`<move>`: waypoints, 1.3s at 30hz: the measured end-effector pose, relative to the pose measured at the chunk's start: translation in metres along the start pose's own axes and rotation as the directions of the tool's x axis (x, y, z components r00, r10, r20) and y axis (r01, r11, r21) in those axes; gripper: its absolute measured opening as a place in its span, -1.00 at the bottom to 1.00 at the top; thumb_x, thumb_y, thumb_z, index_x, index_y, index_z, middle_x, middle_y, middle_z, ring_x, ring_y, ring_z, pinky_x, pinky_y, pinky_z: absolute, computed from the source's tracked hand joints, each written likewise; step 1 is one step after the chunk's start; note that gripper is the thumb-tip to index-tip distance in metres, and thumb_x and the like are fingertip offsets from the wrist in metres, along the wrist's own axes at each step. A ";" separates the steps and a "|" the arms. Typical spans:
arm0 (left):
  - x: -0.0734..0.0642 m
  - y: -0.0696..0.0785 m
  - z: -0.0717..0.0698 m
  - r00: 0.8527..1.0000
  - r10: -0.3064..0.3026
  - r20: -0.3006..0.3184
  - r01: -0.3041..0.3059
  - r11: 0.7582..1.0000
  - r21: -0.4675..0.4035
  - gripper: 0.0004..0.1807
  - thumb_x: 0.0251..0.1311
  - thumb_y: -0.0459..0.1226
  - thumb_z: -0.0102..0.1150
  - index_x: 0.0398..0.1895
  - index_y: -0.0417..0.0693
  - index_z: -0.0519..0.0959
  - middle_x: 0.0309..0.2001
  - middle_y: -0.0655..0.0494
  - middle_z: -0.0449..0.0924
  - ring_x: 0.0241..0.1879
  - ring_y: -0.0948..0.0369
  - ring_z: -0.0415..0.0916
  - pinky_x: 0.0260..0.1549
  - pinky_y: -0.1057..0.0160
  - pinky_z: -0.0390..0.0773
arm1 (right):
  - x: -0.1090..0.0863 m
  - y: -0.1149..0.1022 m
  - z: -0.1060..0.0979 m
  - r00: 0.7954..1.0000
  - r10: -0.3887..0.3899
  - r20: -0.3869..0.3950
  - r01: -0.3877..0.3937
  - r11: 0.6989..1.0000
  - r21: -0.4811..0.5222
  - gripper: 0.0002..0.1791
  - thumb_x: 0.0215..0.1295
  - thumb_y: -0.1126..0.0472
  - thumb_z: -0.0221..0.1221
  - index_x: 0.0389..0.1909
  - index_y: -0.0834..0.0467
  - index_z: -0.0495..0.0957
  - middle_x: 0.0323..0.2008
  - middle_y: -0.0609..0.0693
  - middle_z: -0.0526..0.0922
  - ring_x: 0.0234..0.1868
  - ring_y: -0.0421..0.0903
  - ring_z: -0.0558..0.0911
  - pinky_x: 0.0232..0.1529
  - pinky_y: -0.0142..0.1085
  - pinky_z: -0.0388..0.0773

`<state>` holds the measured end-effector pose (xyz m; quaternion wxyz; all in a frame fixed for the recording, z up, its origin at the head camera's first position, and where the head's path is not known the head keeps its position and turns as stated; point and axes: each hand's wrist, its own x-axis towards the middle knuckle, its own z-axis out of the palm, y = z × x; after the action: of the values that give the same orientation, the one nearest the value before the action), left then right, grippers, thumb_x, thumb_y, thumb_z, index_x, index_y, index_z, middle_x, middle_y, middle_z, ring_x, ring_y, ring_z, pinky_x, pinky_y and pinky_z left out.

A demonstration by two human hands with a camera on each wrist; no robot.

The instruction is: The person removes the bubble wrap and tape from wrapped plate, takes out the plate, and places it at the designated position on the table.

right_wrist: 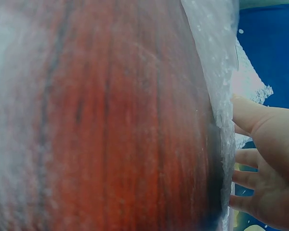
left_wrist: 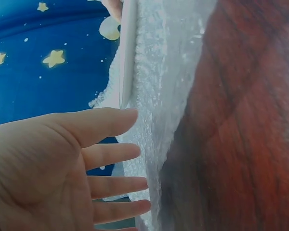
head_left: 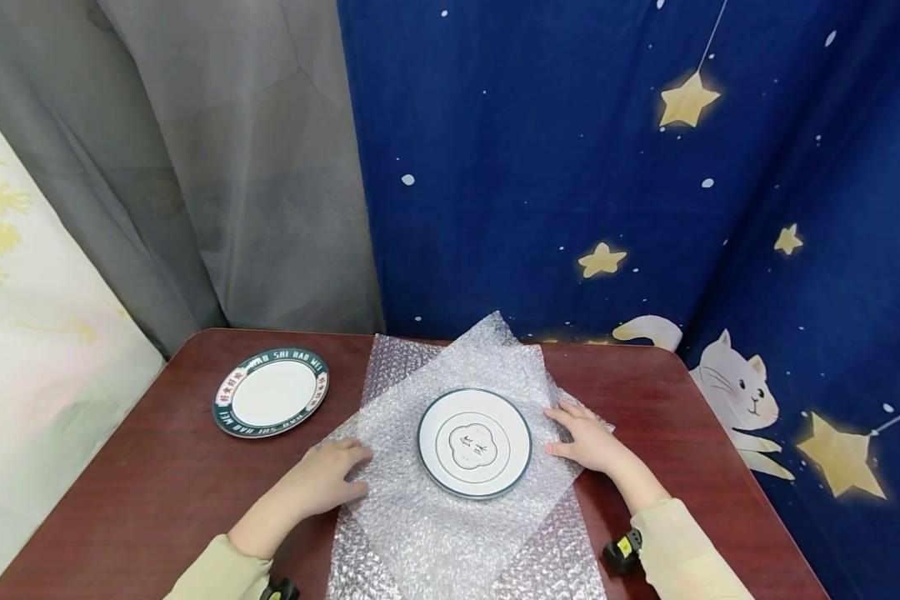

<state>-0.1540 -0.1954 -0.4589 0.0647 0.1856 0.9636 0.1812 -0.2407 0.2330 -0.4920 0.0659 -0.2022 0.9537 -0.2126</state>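
Observation:
A white plate (head_left: 475,404) with a dark rim and a small drawing in its middle lies on overlapping sheets of bubble wrap (head_left: 450,542). My left hand (head_left: 327,479) is at the left side of the wrap, its fingertips touching the sheet. In the left wrist view those fingers (left_wrist: 118,184) are spread and fairly straight, with the plate's edge (left_wrist: 128,57) beyond the thumb. On the other side, my right hand (head_left: 587,437) touches the wrap with spread fingers, a little away from the plate. Neither hand grips anything.
A second plate (head_left: 273,393), with a green lettered rim, sits on the dark red table (head_left: 172,500) at the far left. Behind the table hang a grey curtain (head_left: 270,167) and a blue curtain (head_left: 510,167) with stars.

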 end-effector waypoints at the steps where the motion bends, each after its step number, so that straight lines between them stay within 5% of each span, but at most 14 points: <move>1: 0.001 0.001 0.000 1.000 0.003 -0.015 -0.003 1.000 -0.007 -0.55 0.06 -0.17 0.32 0.03 -0.16 0.59 0.05 -0.13 0.52 0.10 -0.15 0.41 0.06 -0.31 0.28 | 0.000 0.000 0.000 1.000 -0.001 0.000 0.001 1.000 0.003 -0.26 0.16 -0.05 0.31 0.30 0.21 0.37 0.33 0.39 0.19 0.33 0.44 0.09 0.14 0.40 0.09; 5: 0.008 0.004 -0.002 0.997 0.025 -0.070 -0.029 0.998 -0.055 -0.58 0.11 -0.19 0.30 0.03 -0.19 0.59 0.03 -0.12 0.53 0.09 -0.13 0.43 0.06 -0.20 0.37 | 0.000 0.000 0.000 1.000 0.001 0.008 -0.001 1.000 0.011 -0.25 0.16 -0.05 0.31 0.30 0.22 0.37 0.34 0.39 0.18 0.33 0.45 0.08 0.16 0.37 0.10; 10: 0.017 0.012 -0.006 0.995 0.005 -0.097 -0.026 0.975 -0.222 -0.61 0.19 -0.24 0.24 0.06 -0.21 0.56 0.03 -0.09 0.56 0.03 -0.04 0.50 0.01 -0.03 0.47 | 0.001 0.002 0.001 1.000 0.009 0.016 -0.009 1.000 0.009 -0.24 0.17 -0.06 0.30 0.32 0.21 0.35 0.34 0.38 0.17 0.34 0.44 0.07 0.17 0.37 0.10; 21: 0.034 0.029 -0.015 0.977 -0.171 -0.128 0.081 0.850 -0.520 -0.69 0.25 -0.25 0.17 0.02 -0.17 0.59 -0.24 0.14 0.60 -0.25 0.19 0.53 -0.30 0.19 0.56 | 0.001 0.000 0.001 1.000 0.018 0.020 -0.018 1.000 0.016 -0.24 0.17 -0.08 0.29 0.33 0.20 0.34 0.35 0.38 0.16 0.35 0.43 0.05 0.17 0.36 0.09; 25: 0.039 0.030 -0.013 0.961 -0.256 -0.106 0.141 0.783 -0.606 -0.68 0.25 -0.25 0.15 0.02 -0.23 0.57 -0.28 0.06 0.62 -0.29 0.14 0.56 -0.35 0.18 0.54 | 0.001 0.001 0.000 1.000 0.013 0.022 -0.013 1.000 0.013 -0.24 0.18 -0.08 0.28 0.33 0.20 0.33 0.35 0.38 0.16 0.35 0.44 0.04 0.17 0.36 0.09; 32: 0.046 0.030 -0.005 0.926 -0.375 -0.035 0.222 0.617 -0.755 -0.65 0.24 -0.28 0.13 0.04 -0.29 0.54 -0.24 -0.01 0.64 -0.27 0.04 0.62 -0.27 0.09 0.60 | 0.001 0.001 0.002 1.000 0.008 0.024 -0.008 1.000 0.012 -0.24 0.20 -0.09 0.27 0.34 0.21 0.32 0.36 0.37 0.15 0.35 0.44 0.04 0.17 0.36 0.09; 39: 0.051 0.031 0.004 0.911 -0.411 0.028 0.245 0.485 -0.839 -0.63 0.27 -0.31 0.04 0.08 -0.37 0.47 -0.32 -0.09 0.64 -0.43 0.04 0.63 -0.48 0.17 0.62 | 0.001 0.001 0.001 1.000 0.012 0.016 -0.012 1.000 0.015 -0.24 0.20 -0.09 0.27 0.34 0.21 0.32 0.36 0.37 0.15 0.35 0.43 0.04 0.18 0.36 0.08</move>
<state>-0.1902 -0.1476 -0.4544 0.0923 -0.0716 0.7820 0.6122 -0.2412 0.2327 -0.4934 0.0760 -0.1978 0.9527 -0.2180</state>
